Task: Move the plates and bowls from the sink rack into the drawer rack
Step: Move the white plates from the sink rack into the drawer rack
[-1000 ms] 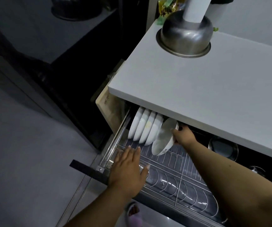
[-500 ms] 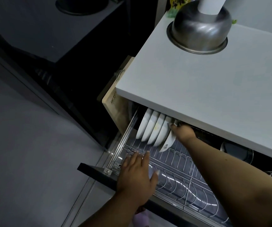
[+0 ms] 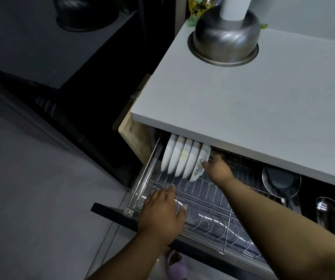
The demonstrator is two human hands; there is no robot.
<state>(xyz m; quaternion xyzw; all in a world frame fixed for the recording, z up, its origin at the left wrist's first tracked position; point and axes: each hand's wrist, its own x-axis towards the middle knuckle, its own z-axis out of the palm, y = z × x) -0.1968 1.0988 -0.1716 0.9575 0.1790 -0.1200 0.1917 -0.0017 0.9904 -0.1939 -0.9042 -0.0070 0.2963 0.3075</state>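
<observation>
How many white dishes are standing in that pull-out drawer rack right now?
5, in one row on edge at the drawer rack's back left: four dishes, then the fifth dish, touched by the right hand. The countertop may hide more.

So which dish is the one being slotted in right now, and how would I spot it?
Look under the grey countertop at the pulled-out drawer rack, where white plates stand on edge in a row at the back left. The one meant is the rightmost plate. Unlike the others, it has the right hand on it and a small printed pattern near its lower rim.
</observation>
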